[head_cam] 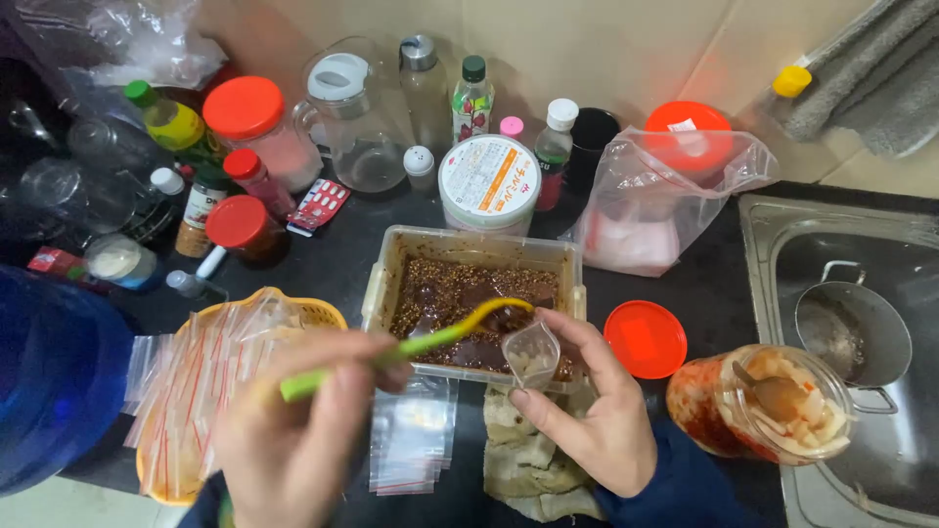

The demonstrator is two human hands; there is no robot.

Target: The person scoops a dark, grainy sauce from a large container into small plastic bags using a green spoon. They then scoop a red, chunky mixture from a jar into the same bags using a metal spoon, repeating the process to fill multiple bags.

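Both hands work over the rectangular plastic tub (391,256) of dark seeded sauce mid-counter: left hand (293,440) closed around a green-handled spoon (430,340) dipping into it, right hand (592,406) pinching a small clear bag (531,350) open at the tub's front edge, beside a red lid (645,338).

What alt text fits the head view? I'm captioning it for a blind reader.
Seen from above, a left hand holds a green and yellow spoon over a tub of dark seeded sauce, while the right hand holds a small clear bag at its edge. Bottles and jars crowd the dark counter behind; a sink lies to the right.
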